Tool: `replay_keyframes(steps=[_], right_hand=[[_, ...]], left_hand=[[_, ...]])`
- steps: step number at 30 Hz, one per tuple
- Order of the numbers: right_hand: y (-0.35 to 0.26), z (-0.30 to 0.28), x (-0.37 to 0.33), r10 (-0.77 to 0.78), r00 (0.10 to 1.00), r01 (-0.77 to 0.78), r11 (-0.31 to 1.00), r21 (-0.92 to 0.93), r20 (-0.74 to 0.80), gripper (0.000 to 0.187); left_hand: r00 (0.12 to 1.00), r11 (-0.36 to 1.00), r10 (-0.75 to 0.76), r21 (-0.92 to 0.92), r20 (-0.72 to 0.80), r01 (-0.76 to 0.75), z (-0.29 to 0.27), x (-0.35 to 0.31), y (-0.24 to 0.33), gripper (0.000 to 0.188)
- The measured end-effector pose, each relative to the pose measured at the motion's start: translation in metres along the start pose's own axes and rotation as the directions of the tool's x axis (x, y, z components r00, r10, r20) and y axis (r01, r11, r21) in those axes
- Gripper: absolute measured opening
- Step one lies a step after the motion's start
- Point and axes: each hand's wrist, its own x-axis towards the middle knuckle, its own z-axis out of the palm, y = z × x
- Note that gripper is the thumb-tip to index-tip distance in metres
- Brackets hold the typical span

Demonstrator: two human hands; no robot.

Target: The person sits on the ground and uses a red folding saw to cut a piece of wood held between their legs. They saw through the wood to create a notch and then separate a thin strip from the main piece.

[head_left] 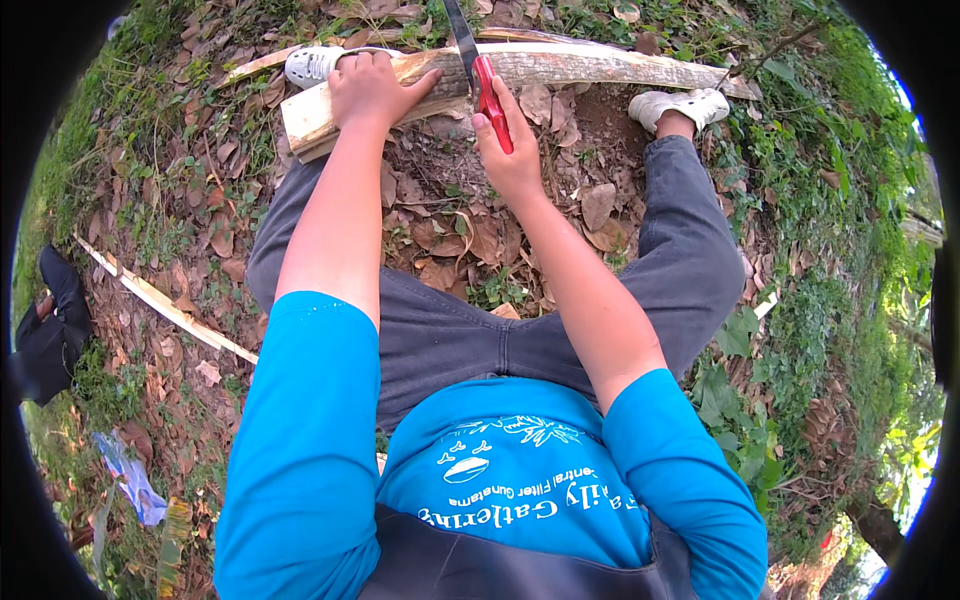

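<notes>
Over on the far side, there's a log (600, 66) lying sideways; left hand (373, 92) is clamped over it near its left end, right hand (511, 155)'s gripping a red-handled blade (489, 98) across it.

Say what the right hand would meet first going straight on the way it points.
Past the red-handled, metal-bladed tool it holds, the right hand would probably meet the long, pale, bark-covered log first; depth is unclear, so it might pass above.
</notes>
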Motion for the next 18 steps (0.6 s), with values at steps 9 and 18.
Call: replay_keyframes(steps=[9, 18], right_hand=[[0.008, 0.004, -0.072, 0.119, 0.993, -0.12, 0.987, -0.111, -0.015, 0.067], [-0.142, -0.137, -0.067, 0.172, 0.951, -0.044, 0.899, 0.435, -0.259, 0.05]], left_hand=[[0.93, 0.996, 0.003, -0.088, 0.367, 0.031, 0.02, 0.049, -0.016, 0.108], [0.894, 0.979, 0.185, -0.156, 0.407, -0.132, 0.037, 0.067, -0.035, 0.12]])
